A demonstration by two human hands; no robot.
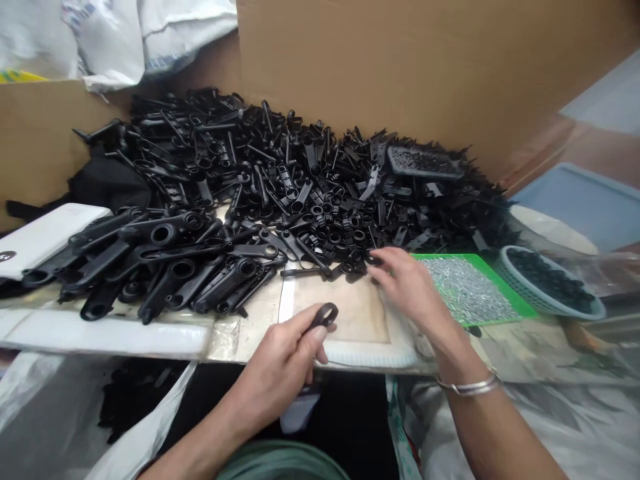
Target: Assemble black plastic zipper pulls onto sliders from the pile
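Observation:
My left hand (293,353) is closed around a black plastic part (326,315) with a ring-shaped end, which sticks up above the thumb near the table's front edge. Farther right, my right hand (405,283) reaches to the front of a heap of small black rings (334,237). Its thumb and fingertips pinch a small black piece (374,261) at the edge of that heap. Between the hands lies a pale board (345,300) with a brownish sheet on it.
Larger black handle-like parts (183,270) are piled at the left. A green tray (525,307) holds silvery pins, beside a round basket (595,313) of black pieces. A blue-grey tray (450,175) rests on the rear heap, before a cardboard wall (400,67).

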